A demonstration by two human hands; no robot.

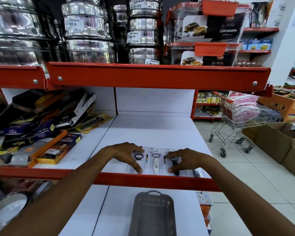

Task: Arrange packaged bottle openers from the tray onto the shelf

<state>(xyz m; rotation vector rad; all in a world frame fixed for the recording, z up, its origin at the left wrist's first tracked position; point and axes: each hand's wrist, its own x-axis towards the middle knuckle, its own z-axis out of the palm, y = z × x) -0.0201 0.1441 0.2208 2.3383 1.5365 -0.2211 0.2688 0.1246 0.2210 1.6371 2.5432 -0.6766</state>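
Observation:
Three packaged bottle openers lie side by side near the front edge of the white shelf (143,132). My left hand (126,153) rests on the left package (138,156), finger and thumb spread along its card. The middle package (155,163), with a white-handled opener, lies untouched between my hands. My right hand (186,160) pinches the right package (174,160), which holds a dark opener. A grey tray (153,217) stands on the lower shelf below and looks empty.
Boxed knives and tools (41,130) are piled on the shelf's left part. Steel tins (89,31) and food containers (208,26) fill the shelf above. A shopping cart (237,121) and cardboard boxes (276,142) stand on the floor to the right.

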